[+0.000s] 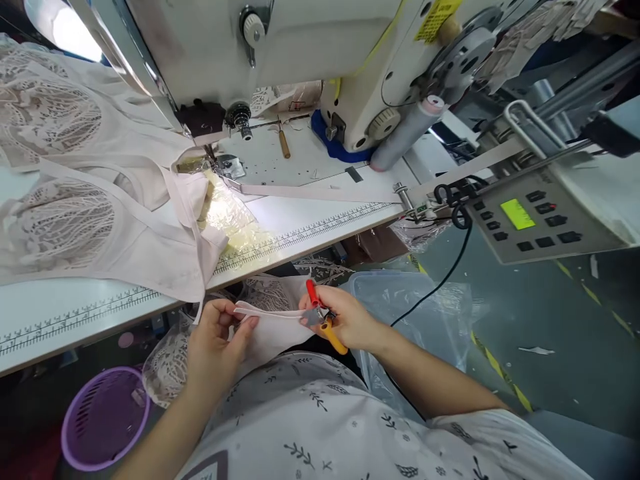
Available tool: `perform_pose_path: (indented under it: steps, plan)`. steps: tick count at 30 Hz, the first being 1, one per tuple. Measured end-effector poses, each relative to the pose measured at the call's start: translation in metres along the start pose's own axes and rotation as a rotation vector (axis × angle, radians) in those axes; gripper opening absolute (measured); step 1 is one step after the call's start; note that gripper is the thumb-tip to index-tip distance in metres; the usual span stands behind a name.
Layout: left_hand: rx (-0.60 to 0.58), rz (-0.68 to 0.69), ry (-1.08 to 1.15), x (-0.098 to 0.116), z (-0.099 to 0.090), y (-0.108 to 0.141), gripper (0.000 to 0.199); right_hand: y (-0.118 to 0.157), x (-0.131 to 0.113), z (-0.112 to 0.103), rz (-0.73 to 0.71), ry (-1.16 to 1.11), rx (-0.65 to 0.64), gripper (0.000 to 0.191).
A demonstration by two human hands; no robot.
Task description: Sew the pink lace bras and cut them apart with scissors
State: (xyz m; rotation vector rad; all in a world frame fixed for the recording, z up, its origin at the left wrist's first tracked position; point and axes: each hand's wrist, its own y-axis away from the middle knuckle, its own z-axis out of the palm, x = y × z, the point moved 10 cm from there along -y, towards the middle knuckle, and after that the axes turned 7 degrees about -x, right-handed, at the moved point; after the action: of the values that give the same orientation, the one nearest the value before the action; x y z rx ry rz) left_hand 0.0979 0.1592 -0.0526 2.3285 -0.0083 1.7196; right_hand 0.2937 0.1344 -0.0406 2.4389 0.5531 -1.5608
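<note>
Below the table edge, my left hand point(220, 343) pinches one end of a pale pink fabric piece point(273, 333) between thumb and fingers. My right hand point(345, 317) is closed around small cutters point(315, 316) with one red and one orange handle. The cutters' grey head lies against the right end of the fabric's folded edge; whether the blades are closed on it cannot be made out. More pale garments with lace cups point(65, 227) are heaped on the table at the left, beside the sewing machine's needle area.
The white table point(320, 223) has a ruler along its front edge. A sewing machine point(280, 40) stands over it. A control box point(545, 213) with cables is at the right. A purple basket point(105, 420) is low left, and a clear plastic bin point(415, 313) is beyond my right forearm.
</note>
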Motion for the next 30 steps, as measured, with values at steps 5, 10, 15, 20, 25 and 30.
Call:
perform_pose_path:
  steps: [5, 10, 15, 20, 25, 30]
  plan:
    - [-0.008, 0.003, 0.051, 0.004, 0.002, 0.001, 0.032, 0.007, 0.015, -0.008, 0.137, -0.107, 0.14, 0.019]
    - [-0.01, 0.053, 0.011, 0.013, 0.002, 0.004, 0.01, 0.006, 0.017, -0.007, 0.162, -0.154, 0.17, 0.019]
    - [-0.275, 0.21, -0.143, 0.032, 0.011, 0.005, 0.002, 0.001, 0.01, -0.005, 0.112, -0.111, 0.128, 0.017]
    - [-0.385, 0.693, -0.813, 0.081, 0.038, 0.024, 0.024, -0.006, -0.009, 0.002, 0.017, 0.006, -0.016, 0.015]
    - [-0.567, 0.743, -0.893, 0.093, 0.076, 0.024, 0.016, -0.01, -0.028, 0.007, -0.055, -0.001, -0.066, 0.012]
    - [-0.583, 0.361, -0.489, 0.065, 0.059, 0.001, 0.015, -0.008, -0.023, 0.001, 0.001, -0.092, 0.019, 0.029]
